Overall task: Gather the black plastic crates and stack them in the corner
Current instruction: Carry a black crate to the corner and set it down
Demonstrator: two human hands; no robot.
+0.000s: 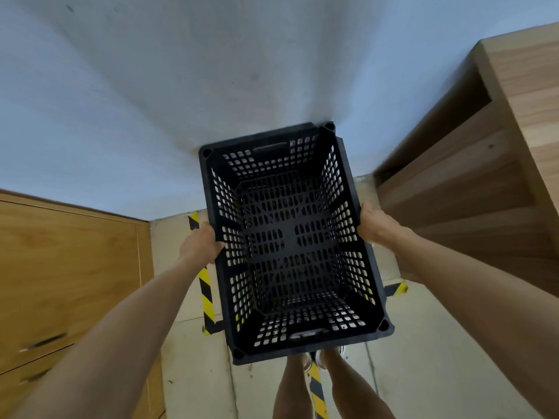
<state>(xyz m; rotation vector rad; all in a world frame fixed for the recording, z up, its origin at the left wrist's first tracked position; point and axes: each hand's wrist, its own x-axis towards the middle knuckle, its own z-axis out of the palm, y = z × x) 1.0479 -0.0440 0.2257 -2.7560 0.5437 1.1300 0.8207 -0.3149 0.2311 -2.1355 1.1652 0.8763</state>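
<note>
one black crate [295, 243] is held off the floor in front of the person, open side up and empty. the left hand [201, 241] grips the left long rim; the right hand [375, 225] grips the right, both about mid-length. its long axis runs near to far, toward the wall [211, 86]. a stack beneath it, if any, cannot be seen.
</note>
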